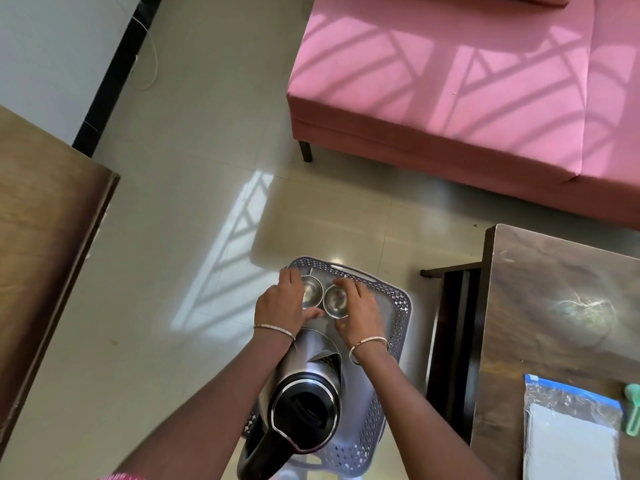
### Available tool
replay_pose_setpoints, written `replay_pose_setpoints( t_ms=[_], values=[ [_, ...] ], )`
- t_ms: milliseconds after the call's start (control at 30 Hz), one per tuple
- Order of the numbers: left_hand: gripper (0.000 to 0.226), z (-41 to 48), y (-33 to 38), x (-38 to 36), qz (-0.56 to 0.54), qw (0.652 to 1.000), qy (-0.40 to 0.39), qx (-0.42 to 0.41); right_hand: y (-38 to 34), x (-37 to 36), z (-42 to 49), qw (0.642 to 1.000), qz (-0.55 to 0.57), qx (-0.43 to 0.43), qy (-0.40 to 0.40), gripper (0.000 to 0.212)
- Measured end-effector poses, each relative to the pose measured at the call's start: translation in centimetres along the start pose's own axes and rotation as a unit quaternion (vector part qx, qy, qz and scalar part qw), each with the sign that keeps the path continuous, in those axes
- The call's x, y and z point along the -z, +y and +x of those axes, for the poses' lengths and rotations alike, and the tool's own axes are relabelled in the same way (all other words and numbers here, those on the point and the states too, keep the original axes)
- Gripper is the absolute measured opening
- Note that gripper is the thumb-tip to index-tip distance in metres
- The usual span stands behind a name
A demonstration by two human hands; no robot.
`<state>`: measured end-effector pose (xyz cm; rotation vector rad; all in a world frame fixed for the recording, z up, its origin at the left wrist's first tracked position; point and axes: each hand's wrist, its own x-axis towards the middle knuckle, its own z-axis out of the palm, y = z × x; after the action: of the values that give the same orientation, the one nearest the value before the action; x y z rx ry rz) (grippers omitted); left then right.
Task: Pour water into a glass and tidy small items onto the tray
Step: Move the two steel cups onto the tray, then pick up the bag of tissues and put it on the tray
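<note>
A grey perforated plastic tray (398,317) sits below me, over the tiled floor. Two small steel bowls stand side by side at its far end: the left bowl (310,294) and the right bowl (335,301). My left hand (282,303) curls around the left bowl, thumb under its near side. Around the right bowl, the fingers of my right hand (358,311) are wrapped. A steel electric kettle (308,389) with a black lid and handle stands on the near half of the tray, between my forearms. No glass is visible.
A pink sofa (467,81) fills the upper right. A dark wooden table (554,306) at the right carries a zip bag (571,434) and a green item (633,407). Another wooden surface (45,220) lies at the left. A white cable (152,57) hangs by the wall.
</note>
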<state>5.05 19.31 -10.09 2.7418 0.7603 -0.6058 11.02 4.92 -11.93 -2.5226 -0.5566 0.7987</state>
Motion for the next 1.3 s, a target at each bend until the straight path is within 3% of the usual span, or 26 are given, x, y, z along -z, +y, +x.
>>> replay_pose_setpoints(
  t_ms=[200, 467, 667, 933, 1300],
  values=[
    [0.083, -1.1, -0.7, 1.4, -0.046, 0.999, -0.017, 0.017, 0.2, 1.1, -1.4, 0.999, 0.03, -0.011, 0.004, 0.082],
    [0.026, -5.8, -2.0, 7.1, -0.167, 0.986, 0.024, -0.016, -0.2, 5.7, -8.4, 0.997, 0.032, -0.076, 0.014, 0.046],
    [0.006, -11.3, 0.0, 11.1, -0.236, 0.969, 0.066, -0.034, -1.2, 8.9, -15.1, 0.99, 0.07, -0.113, 0.045, 0.029],
    [0.007, -18.5, 6.7, 11.3, -0.288, 0.942, 0.137, -0.102, 1.4, 11.9, -22.5, 0.963, 0.158, -0.164, 0.141, 0.01],
    [0.003, -25.9, 20.2, 6.4, -0.227, 0.949, 0.084, -0.203, 13.0, 15.0, -32.4, 0.927, 0.207, -0.235, 0.205, 0.008]
  ],
)
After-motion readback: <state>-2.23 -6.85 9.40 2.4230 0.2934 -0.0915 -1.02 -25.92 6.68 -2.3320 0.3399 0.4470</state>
